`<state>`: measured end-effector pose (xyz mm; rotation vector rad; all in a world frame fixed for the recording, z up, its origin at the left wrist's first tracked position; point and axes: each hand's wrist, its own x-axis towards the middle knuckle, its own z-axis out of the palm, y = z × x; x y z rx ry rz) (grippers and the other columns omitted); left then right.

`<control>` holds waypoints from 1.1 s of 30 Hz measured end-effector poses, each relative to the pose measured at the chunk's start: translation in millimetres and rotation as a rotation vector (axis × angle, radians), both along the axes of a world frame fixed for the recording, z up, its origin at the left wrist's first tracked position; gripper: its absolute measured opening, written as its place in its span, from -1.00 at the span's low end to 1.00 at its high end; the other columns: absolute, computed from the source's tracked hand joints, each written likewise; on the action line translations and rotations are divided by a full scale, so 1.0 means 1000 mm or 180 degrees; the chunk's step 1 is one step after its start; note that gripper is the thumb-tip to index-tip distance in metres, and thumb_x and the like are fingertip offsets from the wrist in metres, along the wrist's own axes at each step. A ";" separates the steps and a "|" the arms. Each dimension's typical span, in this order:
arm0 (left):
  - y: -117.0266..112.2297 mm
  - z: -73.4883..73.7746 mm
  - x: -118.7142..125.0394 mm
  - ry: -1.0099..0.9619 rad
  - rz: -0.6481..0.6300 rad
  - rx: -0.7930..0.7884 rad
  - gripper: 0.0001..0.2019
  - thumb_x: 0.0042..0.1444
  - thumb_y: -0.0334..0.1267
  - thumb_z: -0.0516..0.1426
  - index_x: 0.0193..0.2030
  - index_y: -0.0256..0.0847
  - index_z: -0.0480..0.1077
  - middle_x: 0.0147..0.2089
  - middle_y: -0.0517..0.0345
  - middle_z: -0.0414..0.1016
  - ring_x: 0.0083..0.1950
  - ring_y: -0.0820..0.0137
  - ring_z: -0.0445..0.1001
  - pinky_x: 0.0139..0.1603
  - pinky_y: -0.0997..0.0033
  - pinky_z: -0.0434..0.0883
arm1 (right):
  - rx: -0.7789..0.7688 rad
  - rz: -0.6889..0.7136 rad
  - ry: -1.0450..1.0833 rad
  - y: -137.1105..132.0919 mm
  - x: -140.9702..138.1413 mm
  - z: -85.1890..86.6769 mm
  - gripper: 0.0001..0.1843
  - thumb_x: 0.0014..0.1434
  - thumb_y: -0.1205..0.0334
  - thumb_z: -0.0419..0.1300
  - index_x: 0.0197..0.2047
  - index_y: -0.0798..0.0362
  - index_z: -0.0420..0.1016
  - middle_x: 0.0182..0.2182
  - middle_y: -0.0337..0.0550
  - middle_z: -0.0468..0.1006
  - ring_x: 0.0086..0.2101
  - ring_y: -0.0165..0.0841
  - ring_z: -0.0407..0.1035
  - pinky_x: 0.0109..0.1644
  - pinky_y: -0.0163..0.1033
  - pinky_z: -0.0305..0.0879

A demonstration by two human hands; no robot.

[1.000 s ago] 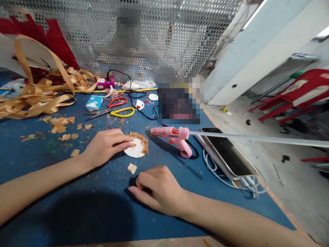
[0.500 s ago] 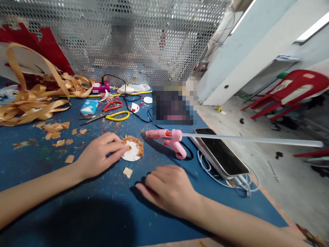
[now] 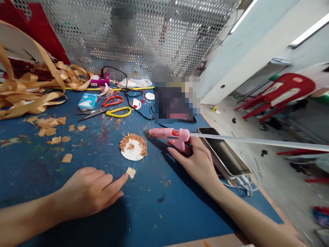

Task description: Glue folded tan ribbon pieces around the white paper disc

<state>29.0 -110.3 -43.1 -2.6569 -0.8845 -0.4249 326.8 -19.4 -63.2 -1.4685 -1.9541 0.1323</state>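
My left hand (image 3: 91,190) rests low over the table with its index finger stretched out. That fingertip touches a small square of tan ribbon (image 3: 131,172). Just beyond lies a white paper disc (image 3: 136,156) with frayed tan ribbon pieces (image 3: 130,138) around part of its rim and a tuft near its middle. My right hand (image 3: 202,164) is around the handle of a pink hot glue gun (image 3: 169,134), thumb apart; its fingers are partly hidden behind the handle. A long clear glue stick (image 3: 257,140) sticks out of the gun's back, while the nozzle points left.
Scissors with red and yellow handles (image 3: 118,112), a blue packet (image 3: 87,102) and scattered ribbon squares (image 3: 47,127) lie on the left. Tan ribbon (image 3: 31,99) is heaped farther back. A phone (image 3: 226,152) with white cables sits at the right edge. Perforated metal (image 3: 154,41) stands behind.
My left hand has left the paper disc and moved nearer to me, onto the ribbon square. My right hand has moved from the table up to the glue gun and taken hold of its handle.
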 end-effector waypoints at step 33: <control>-0.001 -0.001 0.003 0.0302 0.0281 -0.0657 -0.67 0.38 -0.23 -0.10 0.12 -0.22 0.38 -0.53 0.31 0.37 -0.57 0.41 0.37 -0.53 0.32 0.18 | 0.1194 0.1214 -0.0931 -0.033 -0.018 0.007 -0.85 0.14 0.39 0.09 -0.43 0.01 0.26 -0.65 -0.31 0.38 -0.67 -0.46 0.29 -0.59 -0.34 0.12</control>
